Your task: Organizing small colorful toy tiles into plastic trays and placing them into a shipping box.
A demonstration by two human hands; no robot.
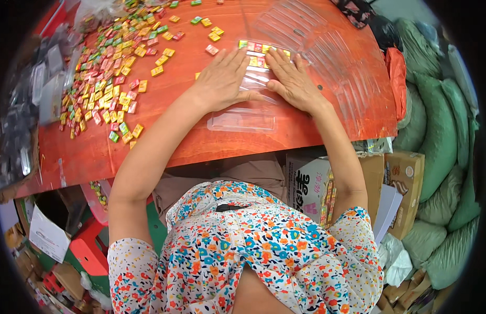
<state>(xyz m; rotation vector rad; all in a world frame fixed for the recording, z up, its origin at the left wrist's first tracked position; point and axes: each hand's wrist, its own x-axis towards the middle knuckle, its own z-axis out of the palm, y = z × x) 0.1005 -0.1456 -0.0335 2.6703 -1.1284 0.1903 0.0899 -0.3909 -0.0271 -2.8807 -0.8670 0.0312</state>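
My left hand lies flat with its fingers stretched out, along the left side of a clear plastic tray. My right hand rests across the right side of the same tray, fingers extended and thumb pointing inward. Several small yellow and red packets sit in rows in the tray's far part. Part of these rows is covered by my fingers. Closer to my body, another clear plastic piece lies on the orange-red table.
Many loose small packets in yellow, red and green spread over the table's left side. Clear ridged trays overlap on the right. Cardboard boxes stand below the table edge, beside green sacks. A red stool is at lower left.
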